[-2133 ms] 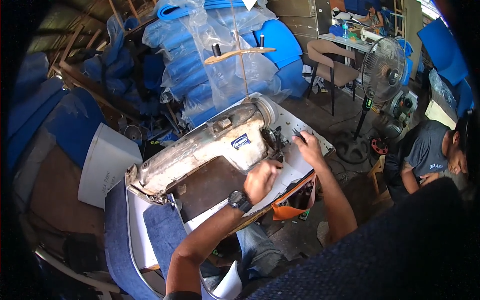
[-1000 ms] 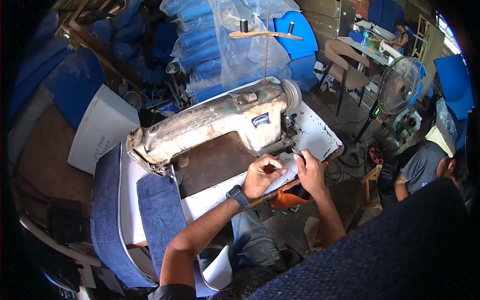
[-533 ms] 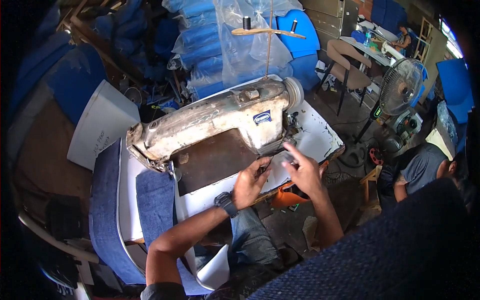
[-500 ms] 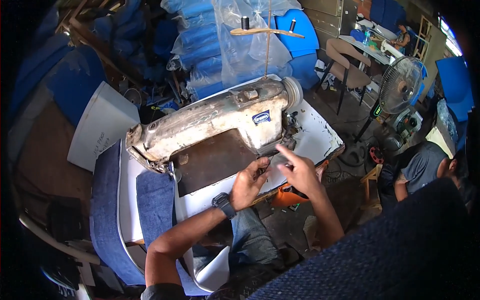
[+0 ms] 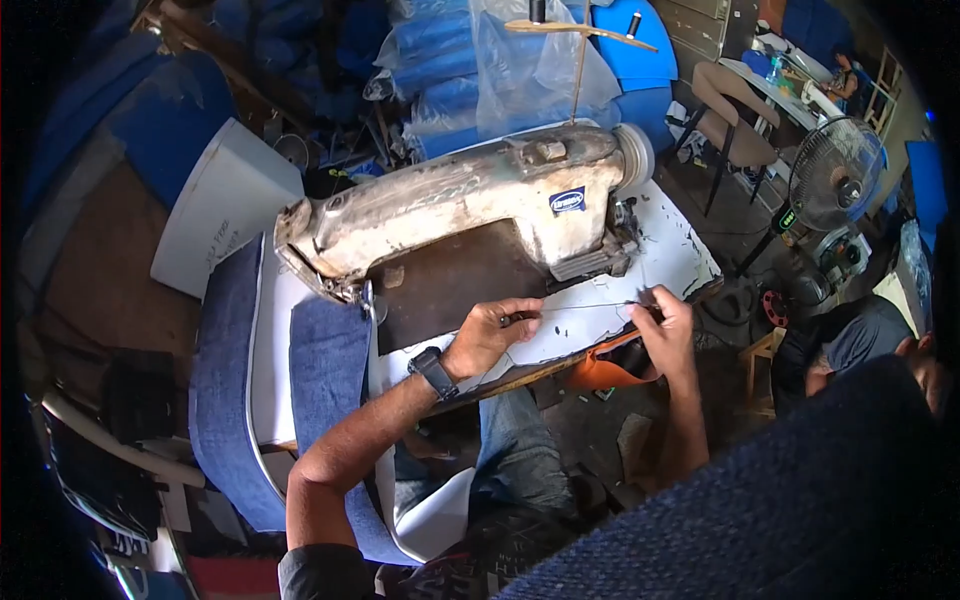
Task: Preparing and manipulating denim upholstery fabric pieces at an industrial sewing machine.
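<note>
A worn cream sewing machine point(image 5: 440, 200) rests on a white, chipped table point(image 5: 590, 325). In front of its arm, my left hand point(image 5: 490, 340), a watch on the wrist, is closed round a small dark object point(image 5: 514, 318) that is partly hidden. A thin dark thread point(image 5: 585, 305) runs taut from it to my right hand point(image 5: 667, 335), whose thumb and forefinger pinch it at the right of the table. An orange pouch point(image 5: 600, 370) hangs below the edge. Long denim-blue padded strips point(image 5: 325, 360) with white backing drape over the table's left end and down by my left arm.
Plastic-wrapped blue foam point(image 5: 430, 70) is stacked behind. A wooden thread stand point(image 5: 580, 35) holds black spools. A white panel point(image 5: 220, 190) leans at left. At right are a chair point(image 5: 735, 140), a fan point(image 5: 835, 170) and a crouched person point(image 5: 850, 350); another person point(image 5: 845, 75) is farther back.
My hands have spread apart along the thread, the right moving rightward and its pointing forefinger now pinched down. The view has shifted, moving the machine rightward and up in the picture.
</note>
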{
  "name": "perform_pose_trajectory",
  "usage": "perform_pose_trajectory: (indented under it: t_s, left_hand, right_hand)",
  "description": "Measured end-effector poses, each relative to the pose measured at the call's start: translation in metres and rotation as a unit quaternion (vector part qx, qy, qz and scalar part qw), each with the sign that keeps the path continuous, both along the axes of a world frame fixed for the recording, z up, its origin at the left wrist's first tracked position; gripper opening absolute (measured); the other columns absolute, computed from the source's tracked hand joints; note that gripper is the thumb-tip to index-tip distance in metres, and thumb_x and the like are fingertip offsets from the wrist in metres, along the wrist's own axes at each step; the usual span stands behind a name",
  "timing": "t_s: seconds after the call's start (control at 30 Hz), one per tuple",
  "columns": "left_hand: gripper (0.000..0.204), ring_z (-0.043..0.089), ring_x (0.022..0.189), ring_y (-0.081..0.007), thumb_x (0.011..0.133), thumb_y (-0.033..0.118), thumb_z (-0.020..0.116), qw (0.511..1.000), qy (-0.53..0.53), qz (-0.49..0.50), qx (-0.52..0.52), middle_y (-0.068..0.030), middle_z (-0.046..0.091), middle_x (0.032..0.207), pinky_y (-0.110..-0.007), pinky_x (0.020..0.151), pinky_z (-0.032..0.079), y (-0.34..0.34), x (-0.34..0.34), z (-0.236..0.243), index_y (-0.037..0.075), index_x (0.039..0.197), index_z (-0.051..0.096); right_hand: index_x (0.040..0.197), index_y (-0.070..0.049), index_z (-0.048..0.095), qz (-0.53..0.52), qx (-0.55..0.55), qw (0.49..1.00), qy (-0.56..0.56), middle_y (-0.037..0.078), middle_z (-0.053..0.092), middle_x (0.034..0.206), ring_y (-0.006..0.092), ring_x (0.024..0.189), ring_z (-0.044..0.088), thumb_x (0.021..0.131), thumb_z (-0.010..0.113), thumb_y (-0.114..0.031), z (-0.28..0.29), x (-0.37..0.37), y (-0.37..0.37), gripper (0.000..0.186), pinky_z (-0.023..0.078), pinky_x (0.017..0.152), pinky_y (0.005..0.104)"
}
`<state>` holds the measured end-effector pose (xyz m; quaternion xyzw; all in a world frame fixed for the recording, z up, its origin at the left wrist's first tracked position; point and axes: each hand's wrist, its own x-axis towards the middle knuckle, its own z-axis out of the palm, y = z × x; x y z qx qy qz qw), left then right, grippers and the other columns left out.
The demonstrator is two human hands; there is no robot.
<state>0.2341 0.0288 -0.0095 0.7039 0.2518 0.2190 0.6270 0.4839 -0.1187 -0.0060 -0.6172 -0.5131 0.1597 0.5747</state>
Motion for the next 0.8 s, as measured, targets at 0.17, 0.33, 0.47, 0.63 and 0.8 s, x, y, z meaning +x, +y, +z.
perform_pose_trajectory:
  t_s: [0.17, 0.33, 0.47, 0.63, 0.8]
  left_hand:
    - [0.04, 0.062, 0.088, -0.0116, 0.094, 0.011, 0.068, 0.988, -0.025, -0.05, 0.143, -0.003, 0.068, 0.096, -0.025, 0.083, 0.052, -0.001, -0.003, -0.005, -0.001, 0.13, 0.06]
    - [0.039, 0.061, 0.093, -0.0121, 0.09, 0.007, 0.072, 0.989, -0.026, -0.055, 0.136, -0.0047, 0.066, 0.1, -0.025, 0.084, 0.052, -0.007, -0.008, -0.003, -0.002, 0.127, 0.061]
    - [0.034, 0.062, 0.09, -0.0105, 0.087, 0.004, 0.074, 0.998, -0.06, -0.032, -0.007, -0.0048, 0.066, 0.098, -0.024, 0.08, 0.053, -0.005, -0.013, -0.009, -0.002, 0.119, 0.062]
    - [0.025, 0.062, 0.084, -0.0082, 0.085, 0.003, 0.076, 0.995, -0.084, -0.007, -0.045, -0.0031, 0.067, 0.092, -0.023, 0.075, 0.053, -0.006, -0.023, -0.011, -0.001, 0.106, 0.063]
    - [0.021, 0.062, 0.081, -0.0069, 0.086, 0.004, 0.076, 0.991, -0.102, 0.029, -0.083, -0.0008, 0.067, 0.088, -0.022, 0.072, 0.053, -0.003, -0.031, -0.005, 0.0, 0.102, 0.063]
  right_hand:
    - [0.082, -0.001, 0.057, -0.043, 0.009, 0.999, 0.022, -0.006, 0.051, 0.072, 0.0028, 0.068, 0.043, 0.089, 0.066, -0.004, -0.001, 0.007, -0.01, 0.013, 0.037, 0.059, 0.022]
    - [0.083, -0.001, 0.058, -0.061, 0.04, 0.997, 0.004, -0.007, 0.05, 0.068, 0.0012, 0.062, 0.042, 0.09, 0.066, -0.004, -0.019, 0.019, -0.012, 0.011, 0.035, 0.056, 0.0202]
    - [0.084, -0.003, 0.059, -0.099, 0.07, 0.988, 0.101, -0.007, 0.049, 0.065, -0.0001, 0.055, 0.04, 0.092, 0.065, -0.005, -0.022, 0.033, -0.02, 0.009, 0.032, 0.051, 0.0186]
    - [0.085, -0.004, 0.059, -0.102, 0.084, 0.987, 0.093, -0.007, 0.048, 0.063, -0.0005, 0.051, 0.039, 0.093, 0.063, -0.005, -0.021, 0.032, -0.019, 0.009, 0.029, 0.047, 0.0177]
    - [0.084, -0.004, 0.059, -0.104, 0.082, 0.987, 0.09, -0.007, 0.048, 0.063, -0.0002, 0.052, 0.039, 0.093, 0.064, -0.005, -0.013, 0.019, -0.023, 0.011, 0.03, 0.048, 0.018]
